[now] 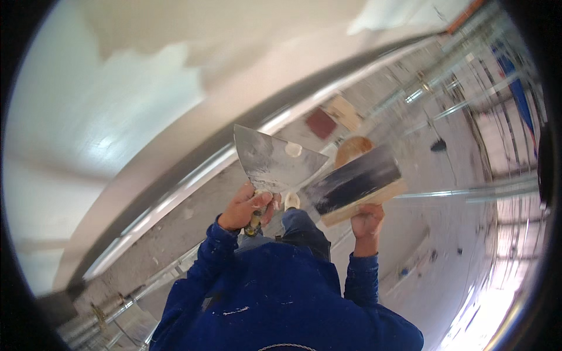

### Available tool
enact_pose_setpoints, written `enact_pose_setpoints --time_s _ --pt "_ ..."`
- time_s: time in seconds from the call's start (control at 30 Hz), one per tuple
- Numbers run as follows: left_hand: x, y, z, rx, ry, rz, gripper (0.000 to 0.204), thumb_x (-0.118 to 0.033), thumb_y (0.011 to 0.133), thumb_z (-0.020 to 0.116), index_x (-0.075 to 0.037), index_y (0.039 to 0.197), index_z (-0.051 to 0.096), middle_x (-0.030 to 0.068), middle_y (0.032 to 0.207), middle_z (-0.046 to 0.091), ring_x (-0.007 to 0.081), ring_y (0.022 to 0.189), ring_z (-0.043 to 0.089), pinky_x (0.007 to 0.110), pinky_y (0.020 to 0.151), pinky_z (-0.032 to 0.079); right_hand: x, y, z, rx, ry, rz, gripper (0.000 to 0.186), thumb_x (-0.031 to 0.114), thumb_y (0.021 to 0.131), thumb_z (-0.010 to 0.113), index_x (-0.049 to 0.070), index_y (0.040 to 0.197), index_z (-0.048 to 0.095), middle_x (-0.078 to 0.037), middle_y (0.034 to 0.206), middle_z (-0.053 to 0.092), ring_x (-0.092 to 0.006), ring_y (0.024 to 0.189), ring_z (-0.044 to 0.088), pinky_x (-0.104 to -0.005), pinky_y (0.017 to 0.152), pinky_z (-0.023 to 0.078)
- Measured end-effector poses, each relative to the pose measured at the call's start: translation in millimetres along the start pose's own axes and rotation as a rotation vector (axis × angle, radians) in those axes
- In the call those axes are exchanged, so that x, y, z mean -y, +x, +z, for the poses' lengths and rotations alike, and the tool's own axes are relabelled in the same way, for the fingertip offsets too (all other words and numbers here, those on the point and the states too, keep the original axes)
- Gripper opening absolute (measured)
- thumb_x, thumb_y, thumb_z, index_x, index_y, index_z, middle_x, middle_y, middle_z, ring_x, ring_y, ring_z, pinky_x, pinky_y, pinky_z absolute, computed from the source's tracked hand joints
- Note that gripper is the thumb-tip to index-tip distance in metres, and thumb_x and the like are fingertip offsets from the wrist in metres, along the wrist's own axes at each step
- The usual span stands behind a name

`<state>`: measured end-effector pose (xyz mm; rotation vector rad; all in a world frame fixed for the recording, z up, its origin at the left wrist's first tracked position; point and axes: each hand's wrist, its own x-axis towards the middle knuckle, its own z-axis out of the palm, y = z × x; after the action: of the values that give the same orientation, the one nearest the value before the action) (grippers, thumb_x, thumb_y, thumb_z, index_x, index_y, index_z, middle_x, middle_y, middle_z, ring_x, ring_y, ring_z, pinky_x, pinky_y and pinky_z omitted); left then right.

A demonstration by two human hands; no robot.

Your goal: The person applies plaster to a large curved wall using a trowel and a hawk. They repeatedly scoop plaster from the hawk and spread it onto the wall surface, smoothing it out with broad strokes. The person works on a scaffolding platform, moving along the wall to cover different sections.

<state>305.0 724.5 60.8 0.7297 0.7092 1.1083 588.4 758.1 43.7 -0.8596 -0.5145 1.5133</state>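
Note:
My left hand (249, 209) is closed round the handle of a broad putty knife (274, 164). Its flared metal blade points up and away, smeared with pale filler, and a white dab of filler (294, 150) sits near its far edge. In my right hand (368, 220) is a wide smoothing blade (358, 182), a dark, long blade with a pale wooden back, gripped along that wooden edge. The lower left corner of this blade lies close to the putty knife's right corner; whether they touch I cannot tell. Some fingers are hidden behind the tools.
A large pale wall (129, 117) with uneven patches of coating curves along the left. Below lies a grey floor (433, 240) with a round orange-brown object (353, 149), a dark red square (321, 123) and a pale board (345, 111). Metal scaffold-like tubes (468, 193) run at right.

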Motion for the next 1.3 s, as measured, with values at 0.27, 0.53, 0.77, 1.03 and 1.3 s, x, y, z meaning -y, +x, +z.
enact_pose_setpoints --time_s 0.27,0.53,0.77,1.03,1.3 --pt "53.4 136.4 106.0 0.346 0.079 -0.34 0.024 -0.023 0.087 0.046 0.0 0.092 0.048 0.0049 0.074 0.052 0.0084 0.047 0.045 0.021 0.042 0.038 89.7 45.5 -93.9 0.016 0.505 -0.321 0.051 -0.006 0.059 0.05 0.006 0.108 0.049 -0.008 0.102 0.054 -0.0237 0.098 0.05 -0.0383 0.088 0.038" --pt "107.4 292.0 201.3 0.465 0.518 -0.107 0.016 -0.009 0.083 0.051 0.002 0.094 0.052 0.0026 0.074 0.052 0.0095 0.054 0.049 0.022 0.048 0.038 157.9 93.3 -209.2 -0.28 0.154 0.075 0.046 -0.004 0.062 0.051 -0.002 0.108 0.046 -0.013 0.097 0.055 -0.0258 0.09 0.055 -0.0367 0.08 0.045" --pt "154.2 394.4 237.6 0.521 1.178 0.561 0.058 0.007 0.059 0.058 -0.017 0.112 0.055 0.0083 0.088 0.057 0.0248 0.071 0.055 0.032 0.062 0.046 181.0 154.0 -218.3 -0.358 0.434 0.356 0.042 0.016 0.069 0.052 -0.002 0.107 0.045 -0.013 0.09 0.056 -0.0276 0.079 0.058 -0.0397 0.07 0.051" --pt "237.3 442.0 198.0 0.632 1.559 0.329 0.062 0.001 0.069 0.056 -0.031 0.121 0.045 0.0044 0.088 0.054 0.0242 0.072 0.056 0.033 0.063 0.046 198.3 147.3 -264.0 -0.729 0.287 -0.094 0.033 0.021 0.065 0.056 0.0 0.089 0.055 -0.009 0.079 0.056 -0.0227 0.073 0.056 -0.0332 0.068 0.049" --pt "317.3 434.8 131.7 0.322 1.192 -0.121 0.029 -0.015 0.082 0.049 -0.008 0.11 0.051 0.0096 0.08 0.056 0.0215 0.062 0.054 0.03 0.057 0.044 263.1 180.0 -350.4 -0.825 0.006 -0.273 0.043 0.013 0.062 0.06 0.001 0.102 0.051 -0.009 0.088 0.056 -0.023 0.081 0.057 -0.0347 0.073 0.049"
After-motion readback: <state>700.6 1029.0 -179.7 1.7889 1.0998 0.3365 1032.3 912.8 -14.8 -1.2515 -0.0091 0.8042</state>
